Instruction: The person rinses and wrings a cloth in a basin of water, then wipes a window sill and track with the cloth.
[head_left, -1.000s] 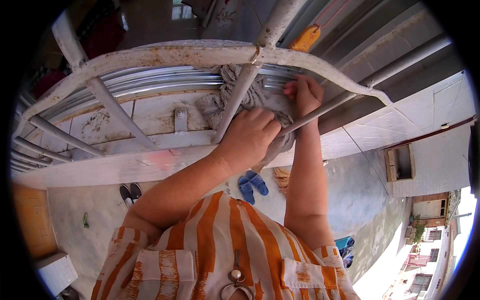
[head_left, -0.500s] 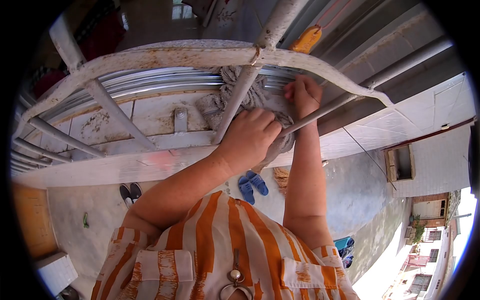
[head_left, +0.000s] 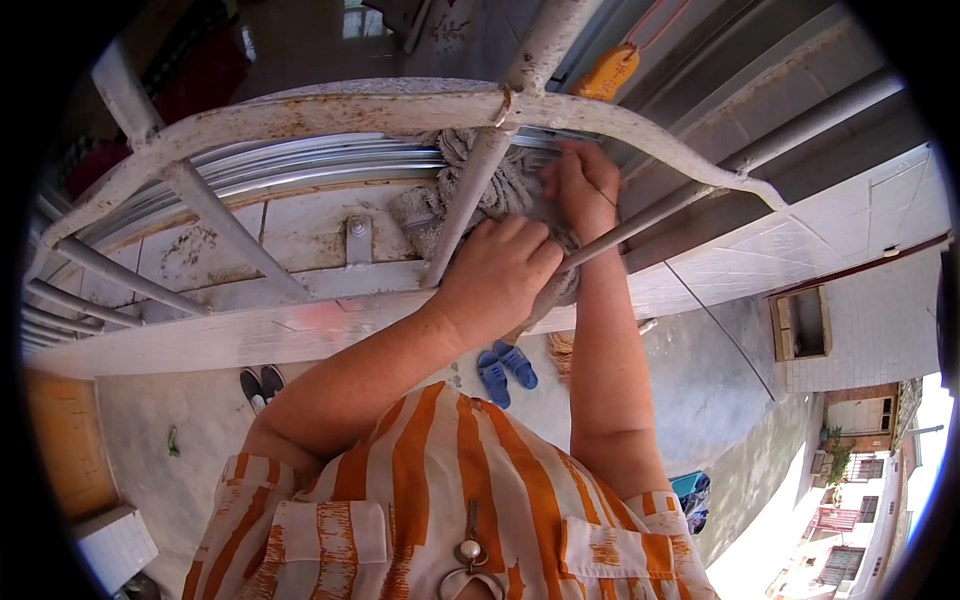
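Observation:
My left hand (head_left: 505, 262) is closed on a bunched grey cloth (head_left: 488, 195) that lies on the window ledge, behind and around a white grille bar. Part of the cloth hangs below my fingers. Beyond the bars, my right hand (head_left: 583, 185) is closed beside the metal window track (head_left: 330, 160). A thin dark stick or wire (head_left: 718, 328) runs from it across my wrist and out to the lower right. Its end inside my fingers is hidden.
White, rust-marked grille bars (head_left: 330, 113) cross in front of the window. An orange tag (head_left: 606, 73) hangs on a red cord at upper right. Blue slippers (head_left: 507, 372), dark shoes (head_left: 262, 384) and a straw broom (head_left: 561, 355) are on the floor below.
My right hand has moved left along the window track toward the cloth, and the thin dark stick or wire has shifted left with it. My left hand stays on the cloth.

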